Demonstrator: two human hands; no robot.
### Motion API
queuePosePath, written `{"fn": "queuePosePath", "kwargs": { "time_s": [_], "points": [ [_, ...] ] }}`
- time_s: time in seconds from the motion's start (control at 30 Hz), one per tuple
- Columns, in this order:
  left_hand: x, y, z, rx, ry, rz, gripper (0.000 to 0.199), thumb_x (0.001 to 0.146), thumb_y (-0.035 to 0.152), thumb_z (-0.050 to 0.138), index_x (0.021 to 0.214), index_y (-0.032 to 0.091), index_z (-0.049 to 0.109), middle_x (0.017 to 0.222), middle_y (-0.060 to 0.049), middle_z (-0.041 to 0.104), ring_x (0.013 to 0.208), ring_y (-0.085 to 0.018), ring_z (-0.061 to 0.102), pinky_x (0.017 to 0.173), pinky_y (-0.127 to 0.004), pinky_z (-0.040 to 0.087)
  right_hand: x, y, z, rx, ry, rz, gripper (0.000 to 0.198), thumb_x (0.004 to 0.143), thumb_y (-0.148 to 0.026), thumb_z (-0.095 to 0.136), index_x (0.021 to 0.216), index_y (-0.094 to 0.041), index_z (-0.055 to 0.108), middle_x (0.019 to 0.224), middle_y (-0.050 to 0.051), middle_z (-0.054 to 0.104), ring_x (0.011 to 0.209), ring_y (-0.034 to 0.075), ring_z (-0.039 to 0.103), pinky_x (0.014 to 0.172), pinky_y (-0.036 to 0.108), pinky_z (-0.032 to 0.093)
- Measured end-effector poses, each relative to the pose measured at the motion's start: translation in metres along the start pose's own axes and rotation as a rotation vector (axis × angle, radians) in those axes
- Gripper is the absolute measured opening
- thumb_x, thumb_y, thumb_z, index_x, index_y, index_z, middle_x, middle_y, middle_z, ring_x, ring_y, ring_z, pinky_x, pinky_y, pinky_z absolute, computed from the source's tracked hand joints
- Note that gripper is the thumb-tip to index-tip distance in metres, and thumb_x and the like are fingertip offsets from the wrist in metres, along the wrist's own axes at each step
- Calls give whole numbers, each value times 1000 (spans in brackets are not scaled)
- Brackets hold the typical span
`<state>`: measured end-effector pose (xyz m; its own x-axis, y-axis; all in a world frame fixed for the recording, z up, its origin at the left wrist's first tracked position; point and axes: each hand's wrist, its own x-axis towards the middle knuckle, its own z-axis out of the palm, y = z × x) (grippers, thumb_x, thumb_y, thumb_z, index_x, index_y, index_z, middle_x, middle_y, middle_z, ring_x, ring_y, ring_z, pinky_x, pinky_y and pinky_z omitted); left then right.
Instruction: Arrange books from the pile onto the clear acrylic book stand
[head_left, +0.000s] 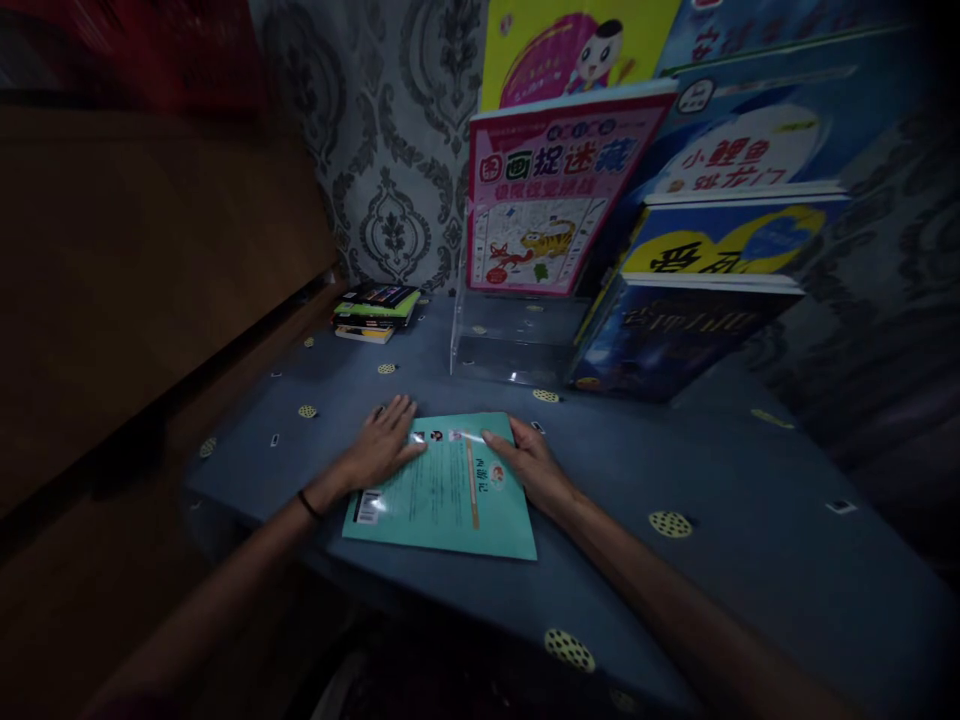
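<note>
A thin teal book (442, 500) lies on the blue tablecloth near the front edge, its printed cover text running sideways and a barcode at its lower left. My left hand (381, 448) rests flat across the book's left edge, fingers outstretched and thumb on the cover. At the upper right corner, my right hand (531, 465) grips the book, with its thumb on top and the fingers at the edge, partly hidden.
Behind the book stands a clear acrylic rack (517, 355) holding a pink picture book (547, 200). To its right, several books (667, 330) stand in tiers. A small stack of books (375, 312) lies by the patterned wall (394, 225). A wooden cabinet (150, 280) borders the left.
</note>
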<state>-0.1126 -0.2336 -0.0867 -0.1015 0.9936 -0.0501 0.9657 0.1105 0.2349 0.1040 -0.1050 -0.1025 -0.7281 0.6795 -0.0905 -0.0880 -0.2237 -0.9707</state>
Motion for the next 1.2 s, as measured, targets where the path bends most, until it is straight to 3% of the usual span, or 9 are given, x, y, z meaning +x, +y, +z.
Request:
{"fn": "queuePosePath", "kwargs": {
  "time_s": [0.13, 0.27, 0.4, 0.53, 0.63, 0.73, 0.8, 0.87, 1.2],
  "points": [
    [2, -18, -4, -54, 98, -6, 55, 104, 49, 32, 144, 13, 45, 156, -18, 42, 148, -28, 35, 120, -48, 27, -2, -1, -1, -29, 9, -43, 49, 70, -51, 80, 106, -19, 68, 80, 1, 73, 64, 18, 66, 55, 27, 52],
    [3, -9, -10, 65, 161, 0, 45, 102, 54, 38, 112, 16, 59, 114, -14, 69, 107, -27, 65, 91, -39, 50, -4, -4, -2, -108, 38, -74, 45, 72, -51, 79, 101, -18, 68, 75, 1, 70, 61, 17, 62, 55, 28, 51],
    [9, 1, -17, 249, 127, -17, 43, 102, 57, 36, 100, 19, 56, 96, -9, 70, 88, -24, 68, 72, -30, 48, 0, -1, -13, -201, 98, -105, 39, 73, -51, 77, 91, -19, 65, 72, 1, 68, 62, 19, 63, 58, 31, 53],
    [19, 3, -19, 324, 99, 37, 42, 103, 54, 34, 102, 18, 56, 98, -11, 71, 90, -25, 68, 69, -29, 47, 8, 6, -25, -459, 230, -210, 44, 80, -52, 67, 111, -20, 65, 94, 8, 73, 87, 30, 69, 80, 48, 57],
    [24, 2, -20, 330, 52, 100, 39, 103, 51, 37, 103, 18, 57, 100, -12, 70, 93, -26, 68, 71, -30, 47, 6, 14, -14, -814, 307, -428, 48, 87, -43, 59, 129, -20, 60, 136, 16, 62, 133, 39, 50, 111, 63, 37],
    [28, 1, -20, 316, 41, 148, 36, 104, 48, 38, 104, 18, 57, 100, -12, 70, 94, -26, 68, 73, -31, 48, -4, 23, 19, -1017, 60, -534, 46, 96, -35, 45, 137, -17, 57, 156, 17, 43, 149, 35, 30, 122, 61, 20],
    [29, 0, -18, 305, 46, 162, 36, 105, 47, 36, 104, 18, 57, 99, -12, 69, 92, -25, 68, 73, -31, 48, -9, 28, 41, -1042, -173, -495, 52, 98, -36, 43, 147, -17, 47, 161, 15, 35, 152, 33, 25, 124, 57, 17],
    [29, -1, -17, 317, 51, 164, 37, 105, 46, 34, 104, 18, 57, 98, -12, 69, 88, -24, 67, 72, -30, 48, -12, 30, 51, -1053, -236, -441, 60, 98, -37, 45, 153, -14, 38, 164, 16, 27, 153, 32, 19, 126, 55, 15],
    [31, 1, -17, 326, 40, 145, 38, 104, 47, 37, 102, 17, 59, 96, -12, 69, 84, -25, 67, 69, -30, 45, -15, 14, -13, -1252, -23, -286, 72, 98, -52, 43, 155, -10, 33, 164, 16, 27, 152, 31, 22, 126, 54, 13]
  ]
}}
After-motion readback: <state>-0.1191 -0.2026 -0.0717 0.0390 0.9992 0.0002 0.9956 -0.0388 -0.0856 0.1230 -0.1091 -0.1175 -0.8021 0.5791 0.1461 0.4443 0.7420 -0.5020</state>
